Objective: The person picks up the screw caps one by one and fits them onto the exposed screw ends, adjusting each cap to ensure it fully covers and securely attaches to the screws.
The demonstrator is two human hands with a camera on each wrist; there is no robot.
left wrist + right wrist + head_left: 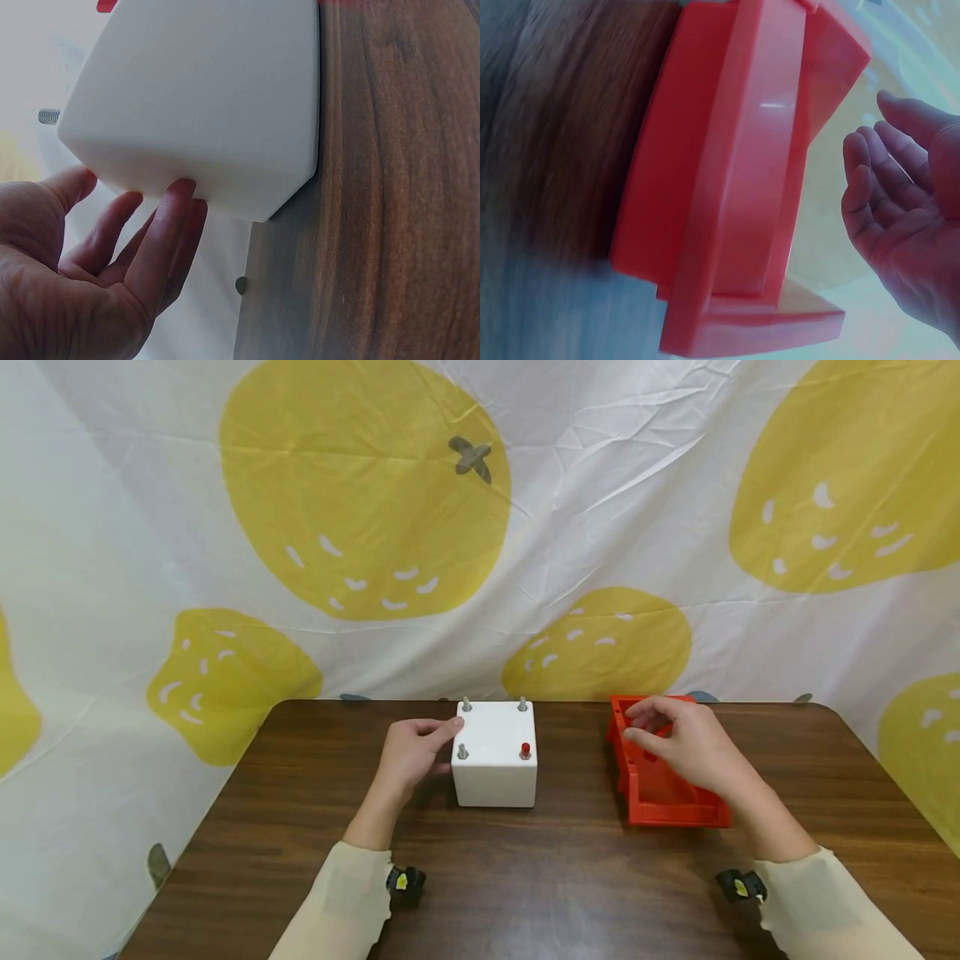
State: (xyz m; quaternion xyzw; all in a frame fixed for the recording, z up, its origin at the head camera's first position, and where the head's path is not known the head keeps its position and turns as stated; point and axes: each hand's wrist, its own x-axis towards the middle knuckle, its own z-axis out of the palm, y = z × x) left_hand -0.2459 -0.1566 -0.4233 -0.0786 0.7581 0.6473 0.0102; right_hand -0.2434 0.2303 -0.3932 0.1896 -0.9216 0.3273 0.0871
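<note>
A white block stands on the table with a metal threaded stud at three of its top corners. On the front right stud sits a small red piece, perhaps a nut or cap. My left hand rests against the block's left side, thumb at the top edge. In the left wrist view, extended fingertips touch that side face. Over the red bin hovers my right hand, fingers loosely bent. Nothing shows between them in the right wrist view. The hand partly hides the bin's inside.
The brown wooden table ends just behind the block and the bin. Behind it hangs a white cloth printed with yellow fruit. Black wrist cameras sit below both hands.
</note>
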